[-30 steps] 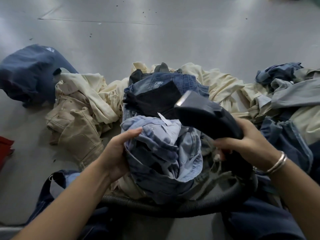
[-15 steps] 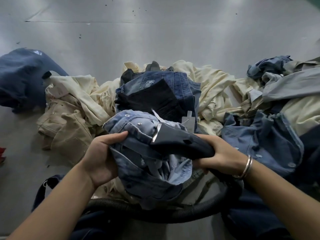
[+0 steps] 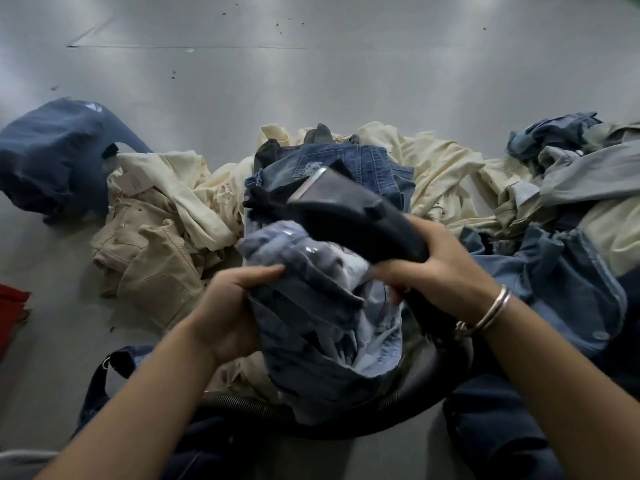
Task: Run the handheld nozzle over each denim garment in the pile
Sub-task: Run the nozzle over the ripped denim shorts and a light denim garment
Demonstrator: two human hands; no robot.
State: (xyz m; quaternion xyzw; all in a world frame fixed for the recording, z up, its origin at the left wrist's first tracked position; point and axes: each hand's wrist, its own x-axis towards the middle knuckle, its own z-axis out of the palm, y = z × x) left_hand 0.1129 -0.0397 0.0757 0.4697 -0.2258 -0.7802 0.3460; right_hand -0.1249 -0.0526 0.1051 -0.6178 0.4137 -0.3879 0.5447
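A crumpled light-blue denim garment [image 3: 322,313] is bunched in the middle of the pile. My left hand [image 3: 228,306] grips its left edge, thumb on top. My right hand [image 3: 436,271] is wrapped round the handle of a black handheld nozzle [image 3: 349,213], whose flat silver-edged mouth points up and to the left, above the garment. A black ribbed hose [image 3: 346,410] runs from the handle, looping under the garment toward me. Behind lies a darker blue pair of jeans [image 3: 346,164].
Cream and beige garments [image 3: 162,237] lie left and behind on the grey table [image 3: 311,64]. A navy garment [image 3: 52,150] sits far left, a red cloth [image 3: 10,306] at the left edge. More denim [image 3: 554,278] is heaped on the right.
The nozzle has lifted off the light-blue garment and swung up and back, its mouth now over the dark jeans. My left hand has bunched the garment tighter.
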